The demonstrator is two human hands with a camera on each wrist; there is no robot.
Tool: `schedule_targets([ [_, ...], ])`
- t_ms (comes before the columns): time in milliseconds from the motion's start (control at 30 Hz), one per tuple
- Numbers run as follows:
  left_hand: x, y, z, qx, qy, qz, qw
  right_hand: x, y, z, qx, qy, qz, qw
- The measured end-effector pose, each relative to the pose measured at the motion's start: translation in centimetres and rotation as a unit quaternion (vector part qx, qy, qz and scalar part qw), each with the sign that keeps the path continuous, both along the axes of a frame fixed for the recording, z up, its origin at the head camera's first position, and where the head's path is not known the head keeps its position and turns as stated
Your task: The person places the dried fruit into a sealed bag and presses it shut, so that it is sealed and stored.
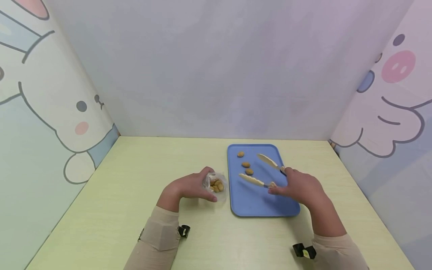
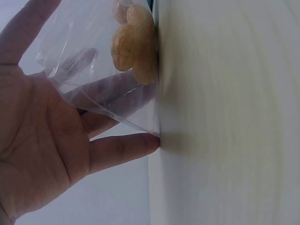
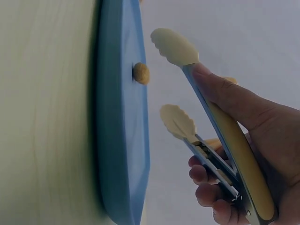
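Observation:
My left hand (image 1: 194,186) cups a clear plastic bag (image 1: 224,194) on the table, thumb on one side and fingers on the other. Inside lie several peanuts in their shells (image 1: 217,185); the left wrist view shows lumpy peanuts (image 2: 133,44) through the film. My right hand (image 1: 301,186) grips tan-and-metal tongs (image 1: 252,180), with scalloped tips spread wide and nothing between them. They hover over a blue tray (image 1: 248,207), where three peanuts (image 1: 245,164) lie toward the left side. In the right wrist view, one peanut (image 3: 141,73) sits near the tongs' tips.
The tray stands right of the bag on a pale wooden table (image 1: 148,165). A pale back wall (image 1: 216,75) rises behind the table, with cartoon-printed panels (image 1: 50,112) at the sides. Black straps (image 1: 183,230) are on both sleeves.

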State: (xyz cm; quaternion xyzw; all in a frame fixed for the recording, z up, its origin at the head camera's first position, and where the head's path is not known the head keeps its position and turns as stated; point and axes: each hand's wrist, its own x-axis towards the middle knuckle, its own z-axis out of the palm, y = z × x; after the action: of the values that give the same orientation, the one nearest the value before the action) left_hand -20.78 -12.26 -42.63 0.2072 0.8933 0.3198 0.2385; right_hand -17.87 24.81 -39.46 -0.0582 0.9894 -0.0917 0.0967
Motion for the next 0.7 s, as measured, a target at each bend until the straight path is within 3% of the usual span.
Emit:
schedule_targets([
  [433,0.05,0.1,0.16,-0.006,0.003,0.0,1.0,-0.27,-0.55,-0.95,0.008,-0.033,-0.013,0.9993],
  [700,-0.02,0.09,0.07,-0.006,0.002,0.001,1.0,-0.22,-0.66,-1.19,0.005,-0.035,0.006,0.9994],
])
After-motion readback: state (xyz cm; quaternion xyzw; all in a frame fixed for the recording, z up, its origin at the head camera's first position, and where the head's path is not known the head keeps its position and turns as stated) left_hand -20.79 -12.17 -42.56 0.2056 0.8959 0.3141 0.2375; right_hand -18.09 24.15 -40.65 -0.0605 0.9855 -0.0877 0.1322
